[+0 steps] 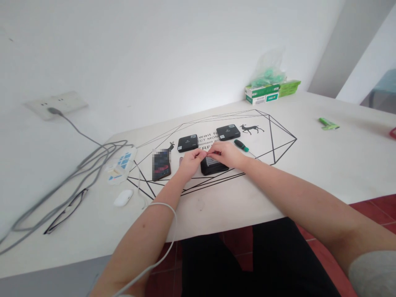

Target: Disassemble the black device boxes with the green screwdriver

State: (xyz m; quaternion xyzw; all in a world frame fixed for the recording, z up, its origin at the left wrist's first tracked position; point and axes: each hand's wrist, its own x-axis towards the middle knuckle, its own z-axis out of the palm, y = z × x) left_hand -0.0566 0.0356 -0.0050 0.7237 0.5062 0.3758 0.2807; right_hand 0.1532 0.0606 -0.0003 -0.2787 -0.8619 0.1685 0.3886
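Note:
A flat black box [213, 169] with a light label on its upper face lies on the table under my hands. My left hand [191, 161] is closed in a pinch at the box's far left edge. Against its fingertips, the thumb and forefinger of my right hand [228, 154] are pinched over the label. What sits between the fingers is too small to make out. Just beyond my right hand lies a screwdriver [241, 145] with a green and black handle. Two similar black boxes, one left [187, 142] and one right [228, 132], lie farther back.
Left of my hands are a phone [161, 164], a white earbud case [123, 198], glasses [66, 211] and grey cables [89, 165]. A thin white cable [175, 231] crosses my left forearm. Green and white boxes [262, 93] stand by the wall; a green packet [328, 123] lies right.

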